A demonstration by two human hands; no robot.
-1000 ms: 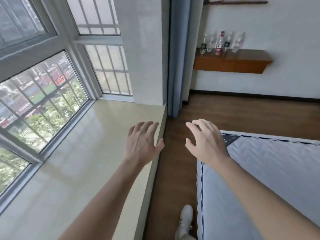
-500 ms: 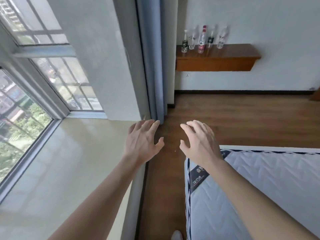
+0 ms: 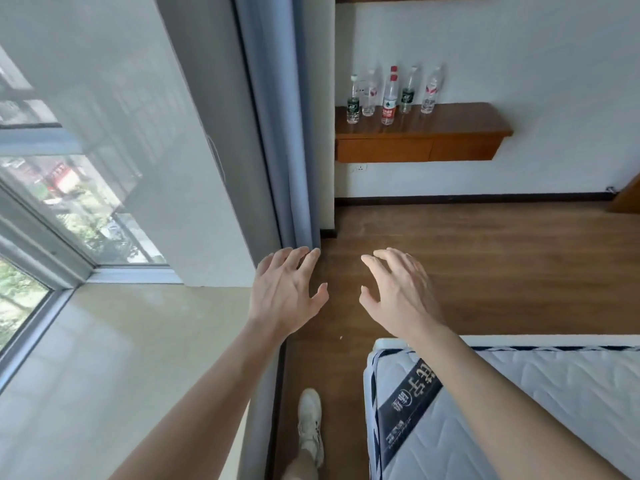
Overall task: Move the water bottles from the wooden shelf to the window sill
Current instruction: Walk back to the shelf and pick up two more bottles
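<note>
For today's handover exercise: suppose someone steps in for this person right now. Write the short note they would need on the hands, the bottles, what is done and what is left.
Left hand: empty, fingers spread, held over the edge of the window sill.
Right hand: empty, fingers spread, over the wooden floor.
Bottles: all five water bottles stand upright in a row on the wooden shelf on the far wall.
Done: nothing; no bottle is on the sill.
Left: walk past the mattress to the shelf, then carry all five bottles to the sill.

Five clear water bottles (image 3: 389,97) stand upright on the wooden shelf (image 3: 450,124).
</note>
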